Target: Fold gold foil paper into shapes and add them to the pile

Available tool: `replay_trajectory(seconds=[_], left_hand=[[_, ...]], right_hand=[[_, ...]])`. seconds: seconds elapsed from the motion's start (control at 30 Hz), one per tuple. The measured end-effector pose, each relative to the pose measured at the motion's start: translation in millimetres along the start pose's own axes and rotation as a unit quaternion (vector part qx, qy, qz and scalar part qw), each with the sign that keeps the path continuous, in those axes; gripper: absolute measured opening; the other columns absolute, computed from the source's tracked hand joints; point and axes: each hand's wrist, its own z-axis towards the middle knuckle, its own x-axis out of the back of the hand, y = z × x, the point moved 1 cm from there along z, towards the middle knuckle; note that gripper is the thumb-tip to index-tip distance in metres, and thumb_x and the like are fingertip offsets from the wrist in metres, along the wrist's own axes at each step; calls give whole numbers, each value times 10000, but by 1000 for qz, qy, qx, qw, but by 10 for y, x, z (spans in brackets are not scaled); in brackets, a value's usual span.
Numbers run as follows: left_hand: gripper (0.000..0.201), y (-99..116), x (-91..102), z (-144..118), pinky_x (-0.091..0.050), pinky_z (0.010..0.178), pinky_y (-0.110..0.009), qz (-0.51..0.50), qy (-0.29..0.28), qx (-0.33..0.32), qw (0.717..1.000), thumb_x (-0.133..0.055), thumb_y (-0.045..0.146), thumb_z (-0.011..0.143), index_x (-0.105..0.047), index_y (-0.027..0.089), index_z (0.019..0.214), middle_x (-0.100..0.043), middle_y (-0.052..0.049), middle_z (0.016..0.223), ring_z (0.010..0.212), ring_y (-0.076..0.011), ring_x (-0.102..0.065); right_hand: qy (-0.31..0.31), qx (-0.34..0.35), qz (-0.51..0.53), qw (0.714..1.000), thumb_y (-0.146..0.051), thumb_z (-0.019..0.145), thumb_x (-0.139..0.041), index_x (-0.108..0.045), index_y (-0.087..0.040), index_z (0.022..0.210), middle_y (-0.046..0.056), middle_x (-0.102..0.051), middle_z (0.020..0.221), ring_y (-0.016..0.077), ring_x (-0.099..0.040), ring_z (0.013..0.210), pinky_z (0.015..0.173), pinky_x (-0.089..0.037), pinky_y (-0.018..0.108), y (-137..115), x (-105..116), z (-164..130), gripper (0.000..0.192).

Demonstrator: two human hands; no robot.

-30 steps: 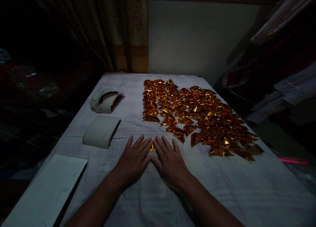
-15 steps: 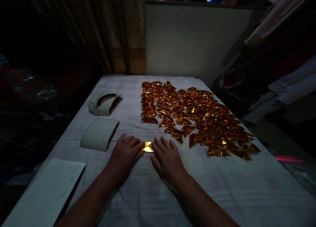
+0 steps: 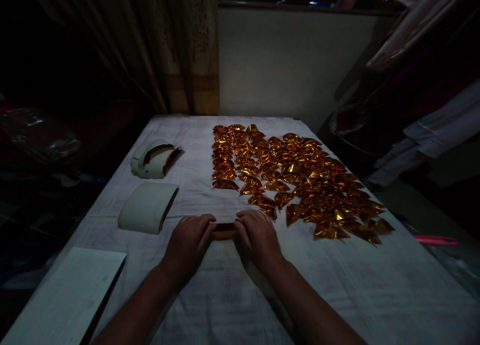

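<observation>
A small folded strip of gold foil paper [image 3: 224, 231] is stretched between my two hands, its brownish side facing me. My left hand [image 3: 190, 239] pinches its left end between thumb and fingers. At the right end my right hand [image 3: 258, 235] grips it the same way, the thumb on the near side. Both ends of the strip are hidden by the fingers. Beyond my right hand lie many folded gold foil pieces [image 3: 276, 185], set in rough rows at the left and heaped closer together at the right.
On the left of the white cloth-covered table [image 3: 210, 295] lie a curved pale card piece [image 3: 148, 207], another with a cut-out [image 3: 144, 160], and a flat pale sheet stack [image 3: 67, 290]. A curtain [image 3: 187, 50] and wall [image 3: 281, 65] stand behind. A pink handle [image 3: 437, 240] shows at right.
My fingers, flat over the strip's ends before, have curled round it. The strip has tilted up, so its bright gold face no longer shows. The view has shifted slightly.
</observation>
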Motion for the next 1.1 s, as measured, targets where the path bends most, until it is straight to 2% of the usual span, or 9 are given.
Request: replay_trajectory(seconds=[0.13, 0.23, 0.33, 0.47, 0.63, 0.77, 0.87, 0.97, 1.1], left_hand=[[198, -21, -99, -21, -449, 758, -365, 31, 15, 37, 999, -459, 314, 1014, -623, 206, 1042, -738, -45, 899, 802, -225, -653], [135, -21, -132, -26, -428, 778, -380, 76, 5, 31, 997, -503, 287, 991, -616, 212, 994, -729, -52, 929, 838, -242, -630], [109, -7, -126, -18, -413, 771, -378, 99, -6, 37, 994, -512, 269, 981, -603, 220, 944, -702, -45, 876, 827, -243, -601], [156, 14, -106, 1, -410, 759, -388, 101, -4, 42, 994, -486, 259, 981, -596, 216, 879, -656, -51, 822, 816, -251, -573], [138, 16, -77, 22, -443, 781, -411, 107, -13, 68, 992, -514, 248, 964, -618, 206, 883, -664, -70, 885, 862, -267, -585], [214, 75, -79, -46, -439, 967, -465, 72, -3, 14, 997, -486, 230, 979, -666, 217, 1095, -686, -100, 1189, 1138, -280, -587], [381, 160, -122, -170, -260, 1167, -535, 54, -53, -89, 993, -459, 318, 1006, -561, 252, 1368, -608, -84, 1404, 1381, -273, -451], [563, 177, -152, -300, -196, 1208, -523, 72, -100, -125, 985, -466, 448, 1001, -386, 239, 1518, -524, -91, 1499, 1424, -256, -418], [598, 60, -98, -410, -183, 1213, -521, 98, -101, -122, 982, -466, 476, 997, -345, 252, 1539, -499, -70, 1521, 1438, -252, -407]], right_hand=[[-30, -52, -38, 997, -281, 971, -541, -661, -206, 865, 70, -706, 971, 234, -609, 939, 862, -439, 352, 0, -74, 74, 177], [-25, -56, -50, 997, -269, 977, -516, -683, -198, 976, 86, -707, 1036, 254, -604, 980, 881, -444, 382, -14, -111, 67, 182], [-33, -2, -50, 998, -252, 993, -472, -630, -185, 1258, 110, -660, 1288, 270, -555, 1204, 1018, -403, 432, -93, -121, -19, 316], [-143, 122, -31, 982, -367, 1007, -490, -429, -170, 1493, 92, -450, 1544, 258, -361, 1444, 1195, -236, 506, -241, -109, -186, 527], [-186, 60, -57, 979, -447, 1015, -471, -389, -149, 1519, 112, -344, 1591, 283, -298, 1484, 1215, -178, 575, -161, -24, -257, 592], [-180, 44, -72, 980, -454, 1010, -479, -400, -152, 1514, 114, -341, 1589, 284, -299, 1484, 1216, -176, 584, -51, 5, -254, 593], [-175, 50, -74, 980, -447, 1010, -478, -392, -152, 1518, 116, -344, 1588, 282, -291, 1487, 1213, -183, 586, -41, 0, -263, 594], [-173, 53, -76, 981, -440, 1005, -486, -391, -159, 1520, 124, -352, 1584, 287, -293, 1486, 1204, -200, 591, -51, -5, -272, 595], [-167, 54, -76, 982, -456, 1007, -479, -383, -164, 1525, 119, -344, 1591, 283, -290, 1488, 1209, -185, 585, -49, -6, -278, 603]])
